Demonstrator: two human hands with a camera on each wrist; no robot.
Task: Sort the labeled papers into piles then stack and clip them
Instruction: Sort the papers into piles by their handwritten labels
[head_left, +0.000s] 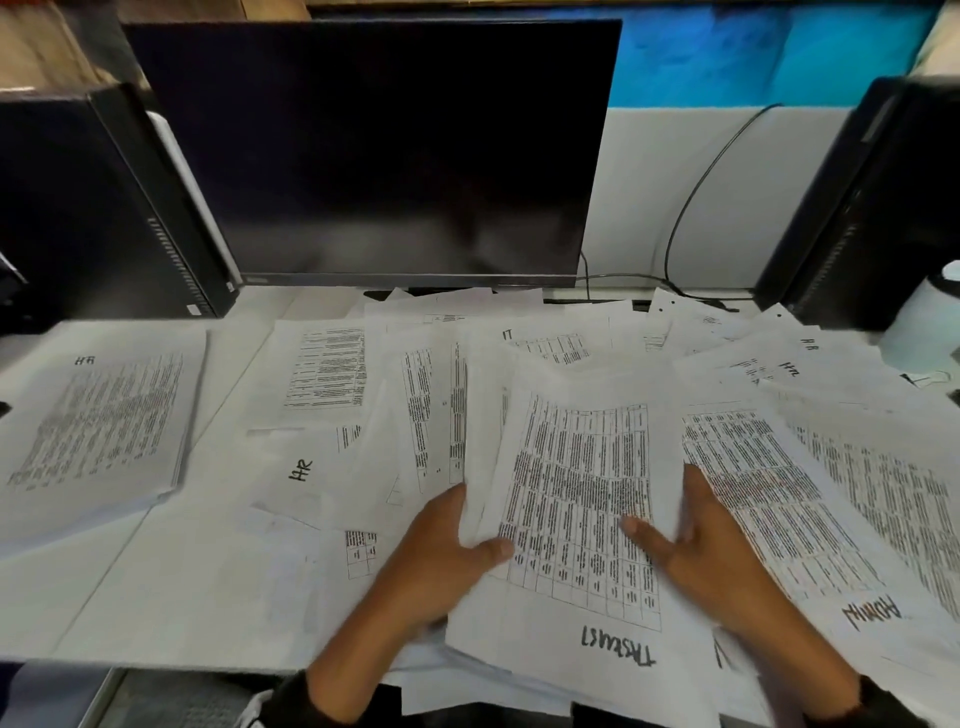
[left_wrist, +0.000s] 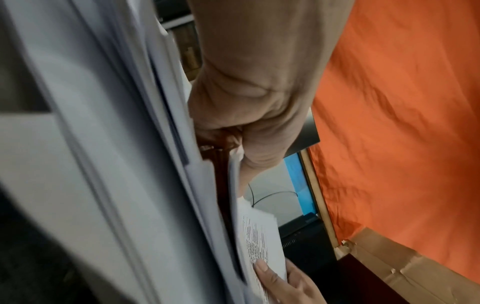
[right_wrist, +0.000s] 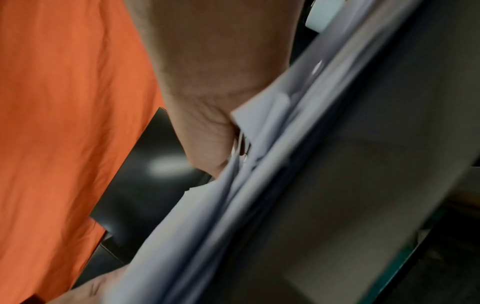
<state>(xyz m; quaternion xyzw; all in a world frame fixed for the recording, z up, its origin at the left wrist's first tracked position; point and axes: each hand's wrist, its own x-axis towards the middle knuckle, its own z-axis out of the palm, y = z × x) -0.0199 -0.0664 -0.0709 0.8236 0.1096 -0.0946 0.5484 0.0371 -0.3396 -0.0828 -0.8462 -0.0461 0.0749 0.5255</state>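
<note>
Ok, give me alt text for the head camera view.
Both hands, left hand and right hand, grip a sheaf of printed papers above a desk strewn with labeled sheets, before a dark monitor.

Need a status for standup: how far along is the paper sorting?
Early. Done: one squared pile labeled HR sits at the desk's left. In hand: left hand and right hand hold a printed sheet over the heap. Left: loose papers marked HR, IT and ADMIN lie mixed; no clipped stack visible.
</note>
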